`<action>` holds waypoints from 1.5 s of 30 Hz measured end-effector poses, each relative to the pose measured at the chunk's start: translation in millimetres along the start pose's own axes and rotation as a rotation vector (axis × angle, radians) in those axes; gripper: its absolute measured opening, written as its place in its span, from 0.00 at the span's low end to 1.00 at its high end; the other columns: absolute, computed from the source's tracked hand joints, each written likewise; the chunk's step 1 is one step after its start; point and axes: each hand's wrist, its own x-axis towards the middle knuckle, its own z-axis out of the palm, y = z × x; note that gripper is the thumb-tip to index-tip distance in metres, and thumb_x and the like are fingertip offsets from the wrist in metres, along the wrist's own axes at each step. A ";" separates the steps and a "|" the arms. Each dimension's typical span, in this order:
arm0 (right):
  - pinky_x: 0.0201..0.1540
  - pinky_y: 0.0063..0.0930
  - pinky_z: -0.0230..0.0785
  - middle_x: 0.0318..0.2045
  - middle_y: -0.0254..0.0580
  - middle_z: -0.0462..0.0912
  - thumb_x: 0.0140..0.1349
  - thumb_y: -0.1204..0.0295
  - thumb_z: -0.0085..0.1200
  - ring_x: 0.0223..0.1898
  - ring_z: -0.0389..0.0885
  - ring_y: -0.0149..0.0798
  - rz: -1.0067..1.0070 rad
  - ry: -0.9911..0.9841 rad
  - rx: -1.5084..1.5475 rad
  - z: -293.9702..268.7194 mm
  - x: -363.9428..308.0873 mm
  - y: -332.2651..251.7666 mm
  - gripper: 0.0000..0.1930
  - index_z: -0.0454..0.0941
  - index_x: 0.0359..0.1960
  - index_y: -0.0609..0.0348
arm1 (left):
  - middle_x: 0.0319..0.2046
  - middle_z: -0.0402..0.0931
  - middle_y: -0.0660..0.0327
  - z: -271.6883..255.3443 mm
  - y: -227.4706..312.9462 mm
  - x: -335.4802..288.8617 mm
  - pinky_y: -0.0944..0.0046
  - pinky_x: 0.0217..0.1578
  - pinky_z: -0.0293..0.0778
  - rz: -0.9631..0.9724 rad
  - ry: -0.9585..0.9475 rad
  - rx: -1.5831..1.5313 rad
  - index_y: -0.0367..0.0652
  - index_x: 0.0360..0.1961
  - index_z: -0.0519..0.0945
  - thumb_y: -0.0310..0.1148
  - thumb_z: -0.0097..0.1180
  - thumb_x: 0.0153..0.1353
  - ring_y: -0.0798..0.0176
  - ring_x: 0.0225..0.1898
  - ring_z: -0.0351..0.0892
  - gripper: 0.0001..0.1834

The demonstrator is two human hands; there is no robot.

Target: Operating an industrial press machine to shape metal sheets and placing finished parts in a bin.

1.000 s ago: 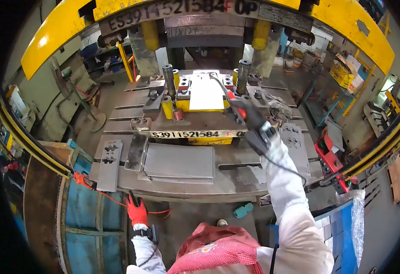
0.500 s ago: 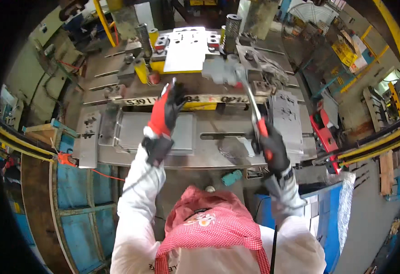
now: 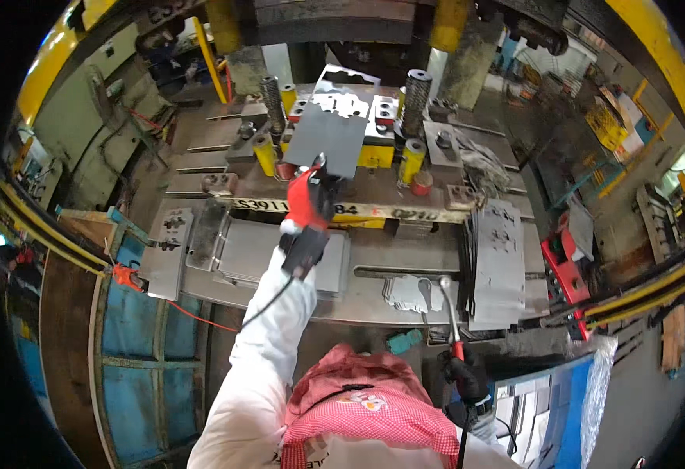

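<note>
My left hand point(image 3: 311, 207), in a black glove, reaches to the near edge of a flat grey metal sheet point(image 3: 323, 139) on the press die. It is closed around a red-bodied tool point(image 3: 302, 195) whose small metal tip meets the sheet; its exact kind is unclear. Bright cut-out shapes show at the sheet's far end. At the lower right, my right hand point(image 3: 465, 379), also black-gloved, grips a long metal tool point(image 3: 450, 309) with a red handle and a rounded head. That head is beside an irregular flat metal piece point(image 3: 406, 294) on the table's near part.
Spring-wrapped posts point(image 3: 415, 102) and yellow cylinders point(image 3: 411, 162) flank the die. Stacked plain sheets point(image 3: 260, 250) lie at the left of the near table, and cut sheets point(image 3: 498, 262) at the right. A lettered bar point(image 3: 373, 211) crosses the die's front. Yellow guard rails point(image 3: 647, 285) bound the right.
My right hand has drawn the long tool back from the die toward me and down. My left hand has moved from before the die to the sheet's edge. The view has shifted.
</note>
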 end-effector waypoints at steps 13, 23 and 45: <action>0.51 0.25 0.60 0.49 0.45 0.72 0.44 0.72 0.57 0.47 0.70 0.32 -0.330 -0.621 -0.557 90.0 40.1 -109.6 0.38 0.56 0.60 0.63 | 0.28 0.78 0.64 -211.3 -35.1 18.0 0.70 0.36 0.69 -0.293 -0.961 -0.159 0.40 0.39 0.78 0.35 0.60 0.48 0.74 0.31 0.71 0.16; 0.53 0.27 0.59 0.51 0.44 0.68 0.48 0.72 0.55 0.49 0.67 0.32 0.006 -0.659 -0.250 125.0 32.3 -87.3 0.36 0.54 0.61 0.62 | 0.32 0.78 0.64 -113.5 -45.8 73.0 0.71 0.39 0.68 -0.086 -1.187 -0.342 0.37 0.41 0.76 0.31 0.55 0.49 0.71 0.34 0.72 0.17; 0.20 0.20 0.63 0.30 0.32 0.73 0.48 0.63 0.55 0.21 0.71 0.27 -0.206 -0.394 -0.091 171.0 235.0 -164.1 0.26 0.69 0.51 0.57 | 0.40 0.76 0.59 -176.6 -28.0 -201.7 0.69 0.44 0.68 -0.681 0.117 -0.483 0.36 0.53 0.68 0.25 0.46 0.60 0.69 0.39 0.74 0.18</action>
